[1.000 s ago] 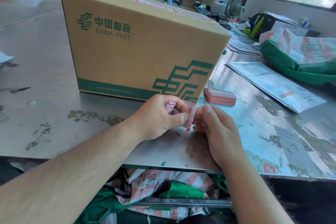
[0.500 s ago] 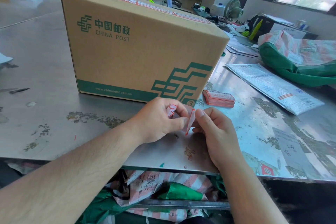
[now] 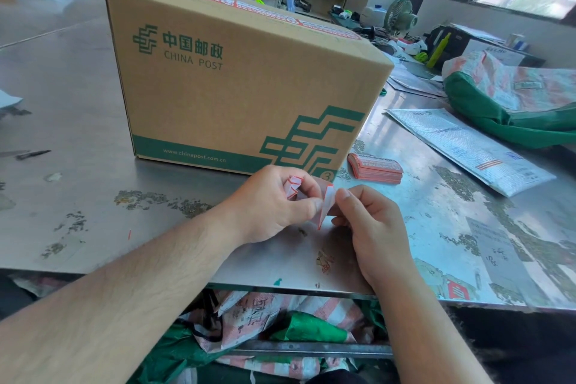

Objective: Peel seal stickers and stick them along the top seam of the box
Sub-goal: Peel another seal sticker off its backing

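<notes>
**Head view, peeling stage.** A closed cardboard box (image 3: 243,87), printed in green with "CHINA POST", is shown standing on a metal table (image 3: 78,97). A row of stickers (image 3: 265,9), red and white, is seen laid end to end along the top seam of the box. Near the box's front right corner, but not touching it, a stack of stickers (image 3: 375,168) lies flat on the table.

In front of the box, close to the near edge of the table, both hands are held together just above the tabletop. A single sticker (image 3: 327,204), white with a red border, is held roughly upright between them. Its left side is pinched between the thumb and forefinger of the left hand (image 3: 274,206), and a crumpled paper (image 3: 293,188), also red and white, is kept under the curled fingers of the same hand. Its upper right part is pinched between the thumb and forefinger of the right hand (image 3: 371,227), whose other fingers are curled loosely below. Whether the sticker has been parted from its backing cannot be told.

To the right, a padded envelope (image 3: 467,150) lies flat on the table, and a green sack (image 3: 514,109) is heaped behind it. A small fan (image 3: 402,14) stands in the background.
</notes>
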